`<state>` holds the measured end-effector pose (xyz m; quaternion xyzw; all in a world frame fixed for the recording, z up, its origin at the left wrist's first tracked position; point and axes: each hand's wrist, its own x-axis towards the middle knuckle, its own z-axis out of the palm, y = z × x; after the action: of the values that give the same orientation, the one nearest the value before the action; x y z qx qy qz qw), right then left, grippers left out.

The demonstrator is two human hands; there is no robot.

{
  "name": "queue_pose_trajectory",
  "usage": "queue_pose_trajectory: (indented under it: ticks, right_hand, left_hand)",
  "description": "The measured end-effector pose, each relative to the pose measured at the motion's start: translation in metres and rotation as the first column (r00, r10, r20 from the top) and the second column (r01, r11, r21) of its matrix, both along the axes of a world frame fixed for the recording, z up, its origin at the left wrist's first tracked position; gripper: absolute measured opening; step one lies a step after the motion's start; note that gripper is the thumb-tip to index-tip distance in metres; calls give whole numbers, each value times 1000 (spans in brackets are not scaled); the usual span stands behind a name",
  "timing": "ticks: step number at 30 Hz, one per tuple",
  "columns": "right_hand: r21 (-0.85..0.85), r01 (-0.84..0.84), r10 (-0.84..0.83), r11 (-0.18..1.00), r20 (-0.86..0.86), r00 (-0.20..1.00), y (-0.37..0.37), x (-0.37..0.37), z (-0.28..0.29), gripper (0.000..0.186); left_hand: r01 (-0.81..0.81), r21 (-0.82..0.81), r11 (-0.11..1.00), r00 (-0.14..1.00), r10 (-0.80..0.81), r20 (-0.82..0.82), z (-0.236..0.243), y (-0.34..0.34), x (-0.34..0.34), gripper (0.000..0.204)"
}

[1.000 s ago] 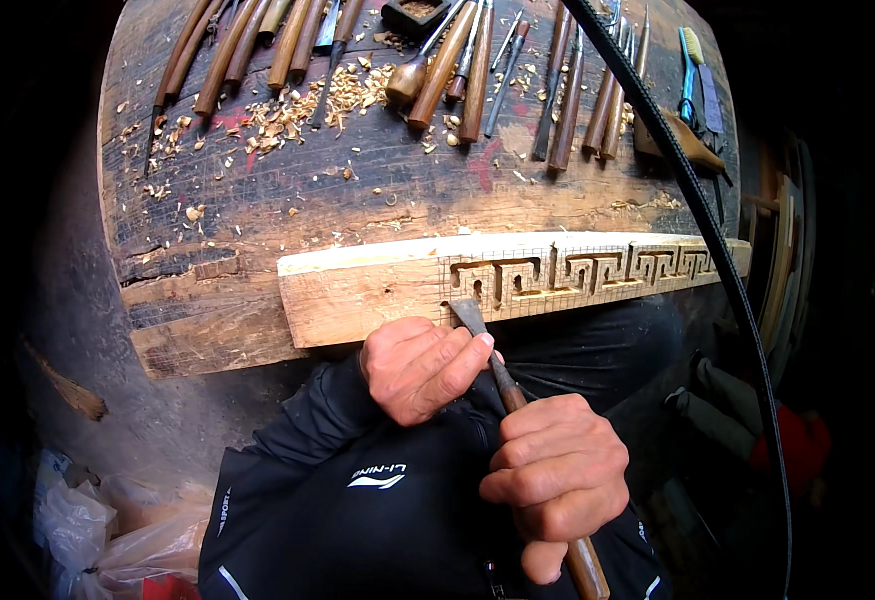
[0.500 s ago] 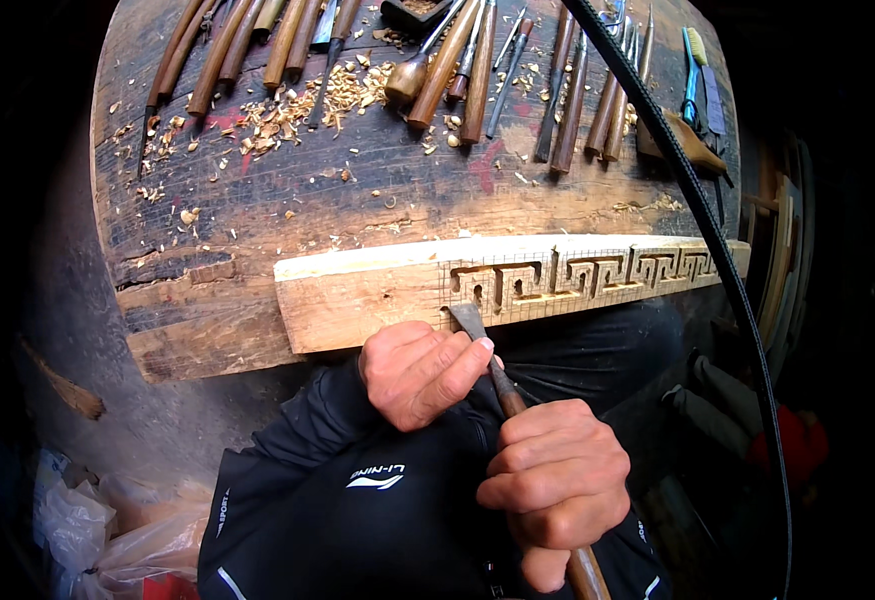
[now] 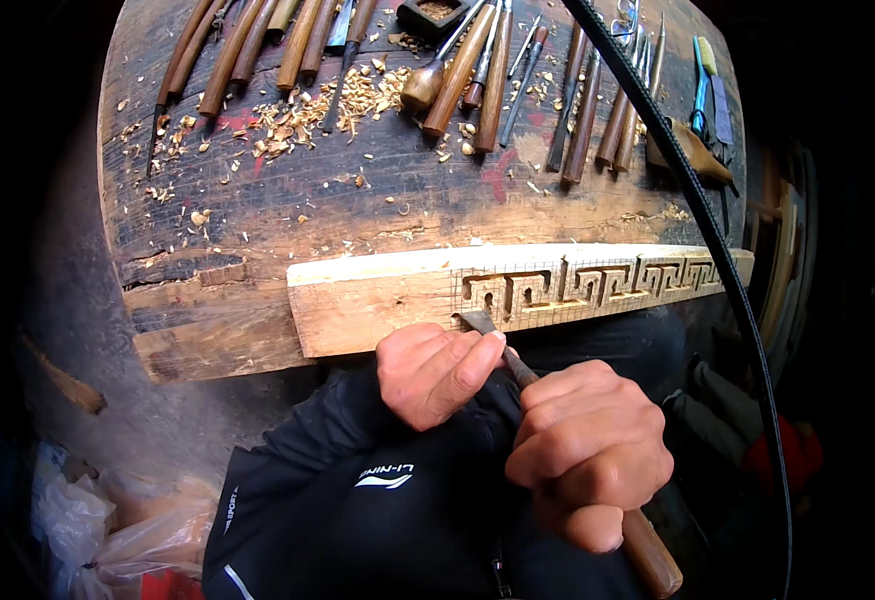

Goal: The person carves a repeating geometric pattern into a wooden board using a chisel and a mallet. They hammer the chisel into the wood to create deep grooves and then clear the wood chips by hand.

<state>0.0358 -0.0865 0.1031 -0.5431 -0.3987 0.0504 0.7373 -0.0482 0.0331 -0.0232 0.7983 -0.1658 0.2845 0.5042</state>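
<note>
A long wooden board [image 3: 357,310] lies along the near edge of the workbench, its front face pencilled with a grid and cut with an angular fret pattern. My right hand [image 3: 592,450] wraps round the wooden handle of a wood chisel [image 3: 649,552], whose butt sticks out below the fist. The chisel's flat steel blade meets the board's face at the lower left end of the carving. Beside that blade, my left hand [image 3: 439,375] has its fingers curled against the chisel shank, pinching it near the board; the thumb is mostly hidden.
Several wood-handled carving tools [image 3: 457,85] lie across the far side of the bench [image 3: 207,215], among wood shavings [image 3: 292,125]. A brush [image 3: 703,58] rests at the far right. One black cable [image 3: 702,195] crosses the right of the view. Plastic bags [image 3: 122,540] sit at lower left.
My right hand has swung to the right, so the chisel lies at a flatter slant with its handle end farther right. The blade stays at about the same spot on the board.
</note>
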Motion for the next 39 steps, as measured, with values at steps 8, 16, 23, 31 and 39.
queue_pose_trajectory:
  ticks: [8,16,23,31,39]
  right_hand:
    - [-58,90,-88,994,29,996,-2,-2,-11,62]
    - [67,-226,224,972,40,974,-54,-29,14,60]
    - [-26,-278,279,960,21,960,-56,-22,21,53]
    - [169,-153,179,974,-153,972,-54,14,10,67]
    - [-35,-46,39,998,-183,982,-34,17,3,72]
  left_hand:
    - [-15,74,997,998,10,67,5,1,5,46]
    - [83,208,975,981,-117,156,25,4,-8,49]
    - [142,242,960,988,-150,18,36,-8,-12,36]
    - [-63,19,998,997,64,-31,31,2,-3,42]
    - [89,-322,943,941,-186,-283,29,40,10,88]
